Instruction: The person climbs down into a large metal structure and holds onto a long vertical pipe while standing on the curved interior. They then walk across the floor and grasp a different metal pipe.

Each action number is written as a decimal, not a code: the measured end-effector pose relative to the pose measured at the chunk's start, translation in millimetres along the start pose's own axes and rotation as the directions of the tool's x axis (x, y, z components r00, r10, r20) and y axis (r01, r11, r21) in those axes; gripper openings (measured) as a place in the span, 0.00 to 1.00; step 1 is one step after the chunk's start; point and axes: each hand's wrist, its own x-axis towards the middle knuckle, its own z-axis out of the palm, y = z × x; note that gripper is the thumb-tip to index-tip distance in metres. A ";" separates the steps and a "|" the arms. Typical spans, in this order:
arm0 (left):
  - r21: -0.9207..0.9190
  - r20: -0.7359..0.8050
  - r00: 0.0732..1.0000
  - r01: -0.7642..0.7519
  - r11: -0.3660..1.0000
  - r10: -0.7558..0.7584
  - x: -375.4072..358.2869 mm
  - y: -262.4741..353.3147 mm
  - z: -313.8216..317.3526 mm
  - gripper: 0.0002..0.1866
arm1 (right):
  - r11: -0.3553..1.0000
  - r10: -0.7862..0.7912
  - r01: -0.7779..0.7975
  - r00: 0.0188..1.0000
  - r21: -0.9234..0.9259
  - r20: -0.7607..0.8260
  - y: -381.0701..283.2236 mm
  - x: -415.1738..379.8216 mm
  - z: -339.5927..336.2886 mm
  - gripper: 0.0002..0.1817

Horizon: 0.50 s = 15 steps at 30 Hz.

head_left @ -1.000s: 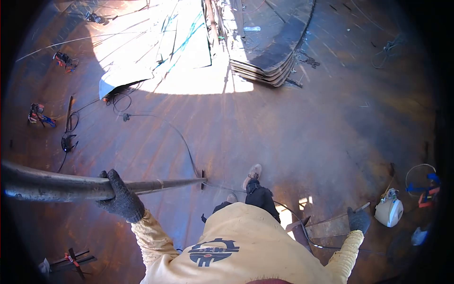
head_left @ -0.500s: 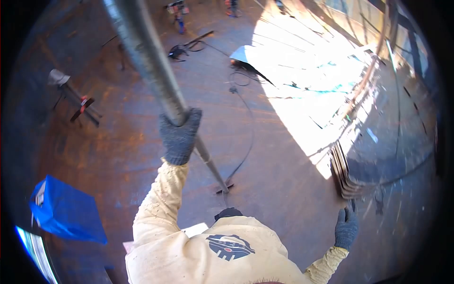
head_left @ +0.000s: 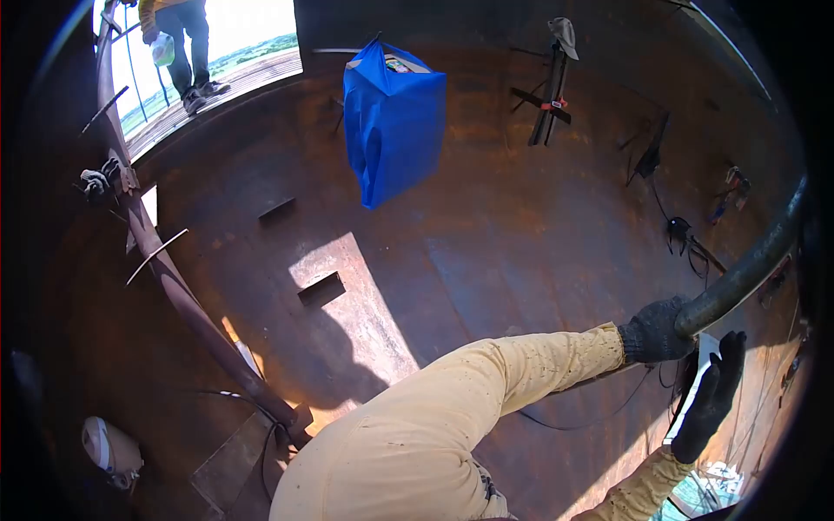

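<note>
My left hand point(head_left: 658, 330), in a dark knit glove, is wrapped round a thick grey metal pipe point(head_left: 747, 271) at the right of the head view. From that grip the pipe runs up to the right edge, and a thinner length passes behind my sleeve. Just below it, my gloved right hand point(head_left: 714, 401) is raised with its fingers stretched out and nothing in them. Both arms wear tan sleeves.
A blue bag point(head_left: 408, 122) and a stand holding a cap point(head_left: 563, 36) are at the top. Left, a person point(head_left: 184, 52) stands in a bright opening beyond a long brown pipe point(head_left: 169, 273). A bucket point(head_left: 109, 445), angle pieces point(head_left: 321, 290) and cables point(head_left: 599, 424) lie around.
My view has swung left, so the blue bag now sits at the top and the opening has appeared. The left hand still grips the pipe; the right hand has come up close to it.
</note>
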 end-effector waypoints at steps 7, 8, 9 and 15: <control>0.119 0.013 0.998 0.062 0.991 -0.064 -5.8 3.1 -0.9 0.28 | 0.921 0.173 -0.168 0.985 0.350 0.016 26.8 121.9 49.5 0.31; 0.126 0.008 0.998 0.068 0.990 -0.070 -10.4 4.2 -1.6 0.28 | 0.881 0.243 -0.233 0.970 0.413 0.028 15.4 116.8 52.7 0.31; 0.116 0.011 0.994 0.106 0.988 -0.108 -16.5 4.6 -3.7 0.29 | 0.829 0.313 -0.295 0.949 0.475 0.042 7.4 113.5 55.8 0.31; 0.211 0.134 0.945 0.266 0.941 -0.297 -69.3 -20.7 -11.7 0.32 | 0.773 0.301 -0.330 0.943 0.541 0.145 22.1 117.5 55.5 0.28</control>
